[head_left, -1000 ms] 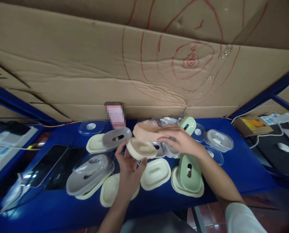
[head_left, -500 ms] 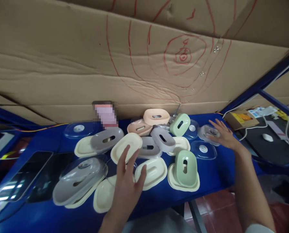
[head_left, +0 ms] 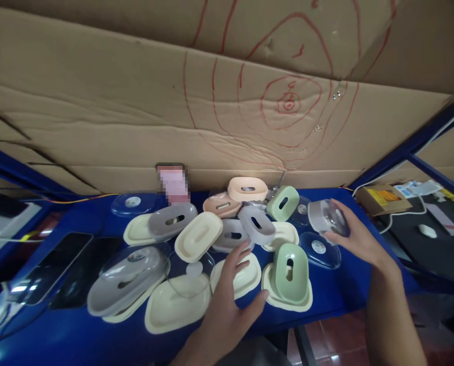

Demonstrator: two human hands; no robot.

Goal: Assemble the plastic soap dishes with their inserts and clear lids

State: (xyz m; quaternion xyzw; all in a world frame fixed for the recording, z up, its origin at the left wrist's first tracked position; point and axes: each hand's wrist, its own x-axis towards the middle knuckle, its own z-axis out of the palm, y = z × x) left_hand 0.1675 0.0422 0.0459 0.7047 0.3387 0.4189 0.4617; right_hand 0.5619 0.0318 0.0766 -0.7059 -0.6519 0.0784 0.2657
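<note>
My right hand (head_left: 354, 236) grips a small grey oval soap dish (head_left: 320, 216) with a clear lid on it, at the right of the blue table and tilted. My left hand (head_left: 232, 300) is open, its fingers apart, over a cream oval tray (head_left: 246, 278) near the front. To its right, a green slotted dish (head_left: 292, 272) sits on another cream tray (head_left: 265, 292). Left of the hand lies a larger cream tray (head_left: 177, 302) with a clear lid (head_left: 179, 267) behind it. A grey slotted dish (head_left: 256, 223) rests among others in the middle.
Clear lids with round labels lie at the right (head_left: 328, 256) and back left (head_left: 137, 203). Peach dishes (head_left: 248, 190) stand at the back near a phone (head_left: 173, 183) against the cardboard wall (head_left: 116, 112). Dark phones (head_left: 55, 264) lie left. A cardboard box (head_left: 383, 199) is at the right.
My right hand has taken hold of the grey dish with its clear lid and raised it slightly. My left hand has moved right, away from the larger cream tray. The view has shifted a little.
</note>
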